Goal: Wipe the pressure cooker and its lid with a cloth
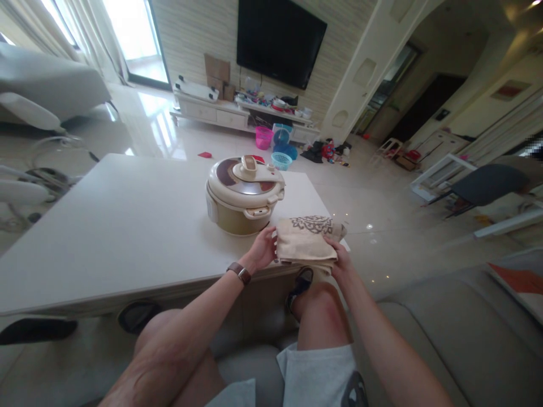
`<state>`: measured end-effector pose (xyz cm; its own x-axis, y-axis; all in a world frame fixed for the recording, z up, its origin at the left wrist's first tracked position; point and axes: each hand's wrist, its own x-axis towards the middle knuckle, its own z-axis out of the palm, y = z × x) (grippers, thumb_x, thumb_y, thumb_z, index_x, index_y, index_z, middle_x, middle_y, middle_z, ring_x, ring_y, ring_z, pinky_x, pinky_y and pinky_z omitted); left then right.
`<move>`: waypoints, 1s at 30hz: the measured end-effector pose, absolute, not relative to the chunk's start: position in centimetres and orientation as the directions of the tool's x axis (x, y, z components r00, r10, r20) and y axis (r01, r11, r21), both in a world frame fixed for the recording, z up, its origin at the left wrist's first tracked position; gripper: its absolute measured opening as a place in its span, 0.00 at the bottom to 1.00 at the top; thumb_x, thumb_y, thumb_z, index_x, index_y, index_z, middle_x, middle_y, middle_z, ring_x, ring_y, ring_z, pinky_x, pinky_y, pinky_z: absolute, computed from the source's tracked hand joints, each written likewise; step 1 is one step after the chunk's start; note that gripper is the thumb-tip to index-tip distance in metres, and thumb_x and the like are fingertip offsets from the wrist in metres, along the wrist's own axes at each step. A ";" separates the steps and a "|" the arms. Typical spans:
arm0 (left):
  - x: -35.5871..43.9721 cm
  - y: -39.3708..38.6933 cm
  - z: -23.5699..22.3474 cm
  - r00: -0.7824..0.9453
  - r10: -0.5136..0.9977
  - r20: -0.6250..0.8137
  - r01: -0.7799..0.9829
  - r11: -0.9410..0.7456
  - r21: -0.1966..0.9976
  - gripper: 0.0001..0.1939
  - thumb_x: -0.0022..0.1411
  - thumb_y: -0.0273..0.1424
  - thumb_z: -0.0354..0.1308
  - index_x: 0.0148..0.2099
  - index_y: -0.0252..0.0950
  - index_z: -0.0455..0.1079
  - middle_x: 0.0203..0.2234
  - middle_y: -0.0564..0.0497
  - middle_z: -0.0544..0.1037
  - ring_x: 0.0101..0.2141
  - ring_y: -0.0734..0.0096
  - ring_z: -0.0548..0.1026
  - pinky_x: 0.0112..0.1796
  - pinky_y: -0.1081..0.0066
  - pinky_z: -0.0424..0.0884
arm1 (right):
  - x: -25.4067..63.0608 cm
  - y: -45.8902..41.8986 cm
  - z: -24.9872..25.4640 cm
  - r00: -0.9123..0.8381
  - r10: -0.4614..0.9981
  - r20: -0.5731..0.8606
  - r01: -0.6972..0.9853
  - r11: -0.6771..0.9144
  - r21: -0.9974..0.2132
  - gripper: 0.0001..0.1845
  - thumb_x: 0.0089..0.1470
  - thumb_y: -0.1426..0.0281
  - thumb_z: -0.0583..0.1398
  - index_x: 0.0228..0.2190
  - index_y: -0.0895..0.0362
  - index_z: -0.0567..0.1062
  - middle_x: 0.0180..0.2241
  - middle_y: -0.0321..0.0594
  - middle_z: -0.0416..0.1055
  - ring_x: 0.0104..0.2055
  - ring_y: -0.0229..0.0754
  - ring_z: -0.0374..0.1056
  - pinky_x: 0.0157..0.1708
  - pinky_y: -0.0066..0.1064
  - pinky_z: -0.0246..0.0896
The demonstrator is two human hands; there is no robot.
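Note:
A folded beige cloth [306, 243] with a dark grey ornamental print lies at the near right edge of the white table. My left hand [263, 249], with a brown-strapped watch on the wrist, holds its left end, fingertips at the fold. On the other end, my right hand [339, 257] grips the cloth's right side, thumb on top and the other fingers hidden beneath. Just behind my left hand stands a cream and gold electric pressure cooker [244, 195] with its lid on.
The white table [127, 226] stretches away to the left. A grey sofa [458, 333] is on my right. Across the floor, a pink basket [263, 137] and a light blue basket [281, 161] stand before the cluttered TV cabinet [229, 117]. Chairs stand at both sides.

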<state>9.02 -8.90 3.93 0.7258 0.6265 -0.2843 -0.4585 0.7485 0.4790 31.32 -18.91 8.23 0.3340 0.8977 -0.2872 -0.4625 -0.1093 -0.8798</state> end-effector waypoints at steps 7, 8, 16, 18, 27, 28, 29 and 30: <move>8.9 -10.3 4.1 0.855 0.486 -0.183 -0.368 0.816 0.446 0.19 0.55 0.31 0.64 0.50 0.34 0.74 0.48 0.40 0.82 0.53 0.45 0.79 0.55 0.47 0.73 | 31.0 -17.5 10.1 0.393 0.812 -0.431 -0.612 -0.118 -0.782 0.10 0.56 0.70 0.60 0.38 0.55 0.81 0.30 0.41 0.84 0.38 0.48 0.83 0.38 0.36 0.82; 9.1 -10.5 4.2 0.863 0.481 -0.152 -0.370 0.808 0.458 0.21 0.54 0.29 0.66 0.51 0.34 0.75 0.50 0.40 0.81 0.55 0.44 0.79 0.56 0.47 0.72 | 30.8 -17.4 10.1 0.400 0.802 -0.444 -0.628 -0.112 -0.770 0.11 0.56 0.70 0.59 0.39 0.55 0.81 0.30 0.41 0.84 0.37 0.47 0.83 0.37 0.34 0.82; 10.9 -9.8 2.6 0.472 0.773 -0.424 -0.377 0.612 0.696 0.13 0.55 0.26 0.65 0.44 0.36 0.71 0.43 0.43 0.81 0.42 0.62 0.80 0.46 0.62 0.74 | 30.8 -17.4 8.4 0.415 0.804 -0.426 -0.599 -0.111 -0.793 0.07 0.54 0.72 0.61 0.36 0.54 0.79 0.27 0.38 0.82 0.30 0.43 0.81 0.29 0.29 0.79; 10.6 -9.3 2.3 0.364 0.825 -0.432 -0.256 0.535 0.805 0.19 0.51 0.23 0.65 0.47 0.37 0.69 0.44 0.42 0.80 0.46 0.57 0.79 0.48 0.59 0.74 | 31.1 -17.3 7.9 0.420 0.815 -0.400 -0.563 -0.112 -0.819 0.06 0.53 0.71 0.64 0.35 0.53 0.79 0.27 0.38 0.82 0.30 0.44 0.81 0.30 0.30 0.79; 8.4 -11.8 4.8 0.653 0.703 0.282 -0.098 -0.290 0.952 0.36 0.56 0.38 0.72 0.65 0.40 0.69 0.62 0.40 0.71 0.64 0.50 0.68 0.67 0.52 0.61 | 27.9 -17.2 6.3 0.301 0.804 -0.513 -0.517 -0.314 -0.796 0.13 0.54 0.65 0.67 0.41 0.55 0.79 0.32 0.43 0.83 0.37 0.50 0.81 0.43 0.43 0.81; 8.5 -12.2 4.7 0.669 0.688 0.281 -0.101 -0.291 0.951 0.38 0.56 0.40 0.73 0.67 0.40 0.69 0.63 0.40 0.70 0.64 0.49 0.68 0.67 0.53 0.60 | 27.3 -17.1 6.2 0.323 0.806 -0.496 -0.506 -0.295 -0.810 0.13 0.55 0.64 0.67 0.42 0.55 0.79 0.33 0.42 0.83 0.38 0.49 0.81 0.43 0.42 0.80; 8.7 -12.4 4.5 0.670 0.688 0.281 -0.108 -0.284 0.953 0.39 0.57 0.40 0.73 0.68 0.39 0.68 0.64 0.39 0.70 0.65 0.49 0.68 0.68 0.54 0.60 | 26.6 -17.0 6.1 0.344 0.811 -0.474 -0.496 -0.272 -0.825 0.13 0.55 0.64 0.68 0.42 0.54 0.79 0.34 0.42 0.83 0.38 0.49 0.81 0.44 0.42 0.80; 9.0 -12.4 4.2 0.663 0.694 0.282 -0.120 -0.274 0.954 0.39 0.57 0.39 0.72 0.69 0.39 0.68 0.65 0.39 0.69 0.65 0.49 0.67 0.68 0.54 0.60 | 26.1 -16.9 6.1 0.354 0.816 -0.456 -0.491 -0.253 -0.834 0.13 0.55 0.63 0.68 0.42 0.54 0.79 0.34 0.41 0.83 0.39 0.48 0.81 0.44 0.41 0.80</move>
<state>8.97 -12.44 4.25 0.6627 0.6936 0.2824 -0.1202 -0.2737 0.9543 26.12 -16.88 6.12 0.3544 0.8163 -0.4561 -0.4908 -0.2527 -0.8338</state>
